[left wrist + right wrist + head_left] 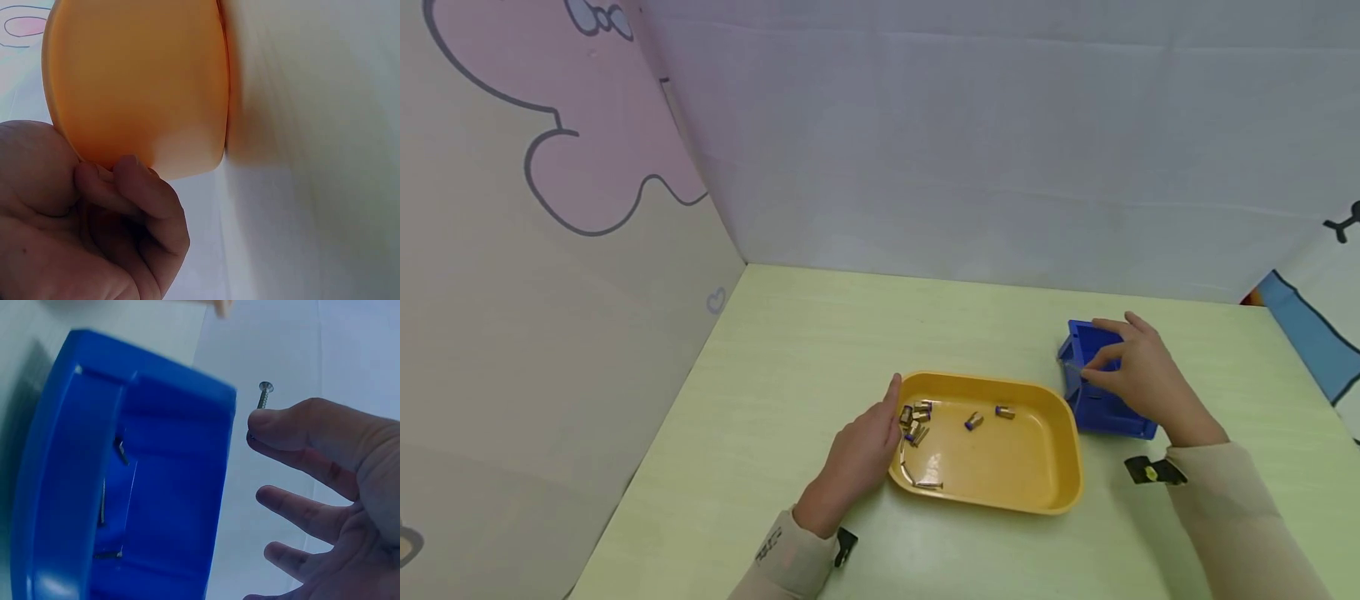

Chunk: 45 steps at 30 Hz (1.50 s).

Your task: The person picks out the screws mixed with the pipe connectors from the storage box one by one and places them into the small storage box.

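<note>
My left hand [863,446] grips the left end of a yellow tray [1000,475]; in the left wrist view its curled fingers [150,197] press the outer wall, and the thumb's tip is hidden. Brass fittings with blue ends [974,421] and a few screws [929,485] lie in the tray, mostly at its left end. Above the blue bin [1108,417], my right hand [1142,379] pinches a screw [265,394] between thumb and forefinger, head outward, the other fingers spread. Several screws [107,555] show inside the bin in the right wrist view.
The bin stands just right of the tray on the pale green table [820,333]. A white cloth wall [1000,167] rises behind the table, and a panel with cartoon drawings [587,292] borders the left side.
</note>
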Each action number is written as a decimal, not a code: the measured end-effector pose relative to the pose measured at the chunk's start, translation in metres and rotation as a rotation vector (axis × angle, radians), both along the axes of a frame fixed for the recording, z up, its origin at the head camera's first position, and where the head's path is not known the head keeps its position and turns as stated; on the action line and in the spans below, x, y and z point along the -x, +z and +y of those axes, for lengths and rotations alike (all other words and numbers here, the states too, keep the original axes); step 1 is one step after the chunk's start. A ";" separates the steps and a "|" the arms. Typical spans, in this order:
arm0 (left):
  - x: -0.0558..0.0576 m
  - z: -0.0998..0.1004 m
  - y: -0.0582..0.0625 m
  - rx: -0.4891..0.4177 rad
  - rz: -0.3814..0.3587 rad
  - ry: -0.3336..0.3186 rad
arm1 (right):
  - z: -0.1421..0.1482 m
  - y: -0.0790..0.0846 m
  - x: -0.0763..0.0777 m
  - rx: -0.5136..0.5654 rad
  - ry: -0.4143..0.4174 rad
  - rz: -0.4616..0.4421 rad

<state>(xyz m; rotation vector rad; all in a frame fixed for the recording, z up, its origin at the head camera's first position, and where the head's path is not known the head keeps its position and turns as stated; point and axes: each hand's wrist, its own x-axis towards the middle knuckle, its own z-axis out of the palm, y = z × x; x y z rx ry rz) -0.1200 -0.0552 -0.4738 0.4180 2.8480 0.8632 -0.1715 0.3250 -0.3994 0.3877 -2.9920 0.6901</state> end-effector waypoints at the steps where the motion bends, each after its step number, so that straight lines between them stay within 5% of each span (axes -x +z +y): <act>1: 0.000 0.000 0.000 -0.001 0.001 0.000 | 0.003 -0.001 0.000 -0.007 -0.015 -0.003; 12: 0.001 -0.001 0.001 0.000 -0.005 0.001 | 0.027 -0.010 0.001 -0.155 -0.142 -0.047; 24: 0.001 -0.001 0.000 -0.007 -0.009 0.005 | 0.030 -0.018 0.002 -0.176 -0.162 -0.064; 31: 0.001 -0.002 0.000 -0.004 0.014 0.000 | 0.012 -0.010 0.005 -0.049 -0.058 0.031; 37: -0.001 -0.003 0.003 -0.011 0.002 0.001 | -0.026 0.006 0.007 0.124 0.156 0.070; 45: 0.001 -0.007 0.000 -0.008 0.014 -0.004 | -0.095 0.010 0.009 0.062 0.416 0.030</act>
